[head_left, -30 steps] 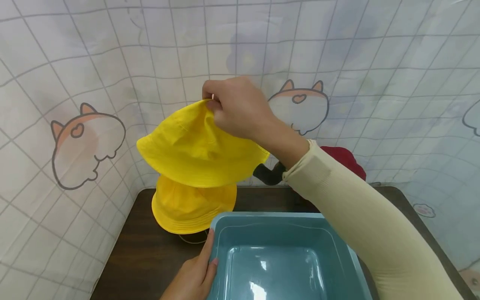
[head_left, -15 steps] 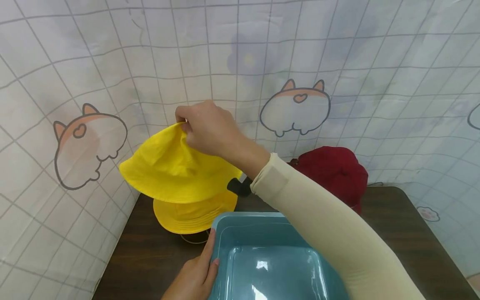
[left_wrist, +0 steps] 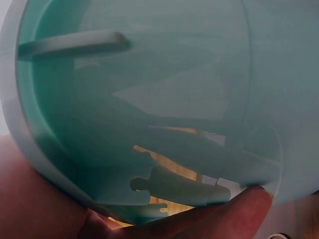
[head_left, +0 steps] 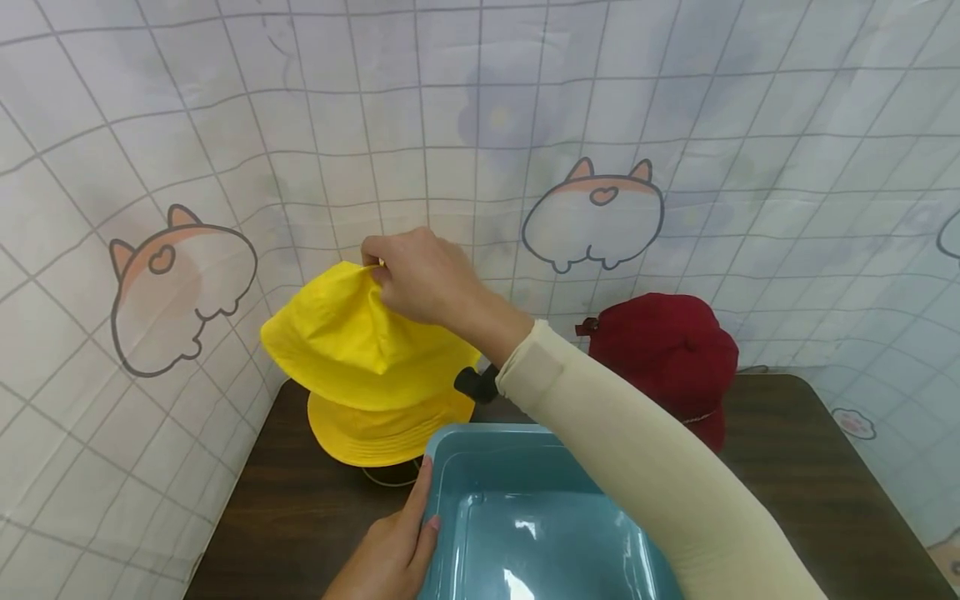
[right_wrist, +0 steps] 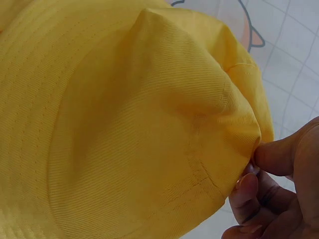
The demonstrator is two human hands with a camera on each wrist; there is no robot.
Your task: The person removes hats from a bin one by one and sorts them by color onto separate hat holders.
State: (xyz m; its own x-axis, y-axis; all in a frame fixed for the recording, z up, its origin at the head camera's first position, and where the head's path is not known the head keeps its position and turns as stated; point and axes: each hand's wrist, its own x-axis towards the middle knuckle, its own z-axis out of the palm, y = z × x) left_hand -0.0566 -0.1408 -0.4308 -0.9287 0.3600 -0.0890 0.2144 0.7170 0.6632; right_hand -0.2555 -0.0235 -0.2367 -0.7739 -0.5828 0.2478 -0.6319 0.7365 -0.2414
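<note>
My right hand point(head_left: 423, 279) pinches the crown of a bright yellow bucket hat point(head_left: 360, 350) between thumb and fingers. In the right wrist view the hat's stitched crown point(right_wrist: 164, 114) fills most of the picture, its fabric creased toward the pinch. Directly beneath it a second yellow bucket hat point(head_left: 382, 429) shows its brim, its crown hidden by the upper hat. With my left hand point(head_left: 390, 533) I hold the left rim of a light blue plastic basin point(head_left: 480, 458), thumb on the inner side. The left wrist view looks closely at the glossy basin wall point(left_wrist: 189, 84).
A dark red cap point(head_left: 663, 358) stands at the back right of the brown wooden table point(head_left: 270, 517). A thin wire ring of a stand point(head_left: 390, 479) shows below the lower yellow hat. Behind, a gridded cloth with cartoon animals point(head_left: 592, 217) hangs close.
My right hand has carried the upper yellow hat down and left onto the lower one, last shifting slightly right. The red cap has come into fuller view. My left hand keeps its place.
</note>
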